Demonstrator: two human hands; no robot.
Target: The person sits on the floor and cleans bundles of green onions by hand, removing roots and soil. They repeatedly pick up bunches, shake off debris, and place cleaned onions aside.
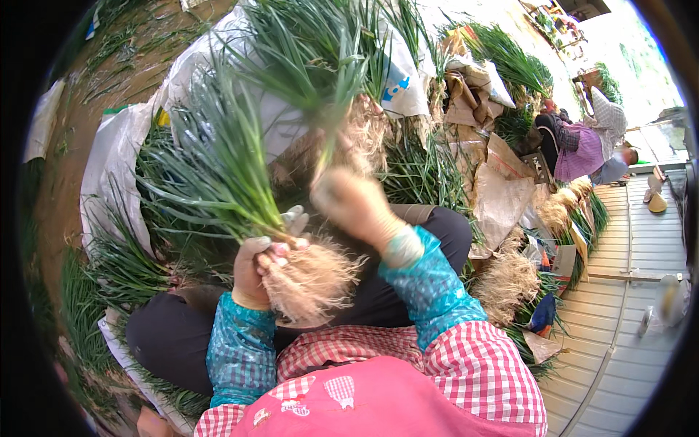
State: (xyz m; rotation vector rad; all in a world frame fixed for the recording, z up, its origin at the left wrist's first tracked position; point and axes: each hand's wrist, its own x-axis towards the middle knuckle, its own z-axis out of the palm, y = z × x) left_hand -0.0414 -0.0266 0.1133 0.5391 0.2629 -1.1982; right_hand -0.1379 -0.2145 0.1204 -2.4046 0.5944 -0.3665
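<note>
My left hand (252,270) is wrapped around the base of a bunch of green onions (240,180). Their long leaves fan up and to the left, while pale stringy roots (314,278) spill out over my lap. Pinkish-white bulbs show at the fingers, which have greyish coverings on their tips. Blurred by motion, my right hand (352,205) is closed at the pale lower stem of a green onion (326,155), just right of the bunch. How many stems it grips is hidden by the blur. Beyond it lies another heap of rooted green onions (366,134).
White woven sacks (117,180) surround the heaps in front and at left. Brown paper and sacking (499,202) lie at right among more green onions (505,273). Another person (587,142) sits at the far right near a corrugated metal wall (644,229). Wet ground (104,98) shows at upper left.
</note>
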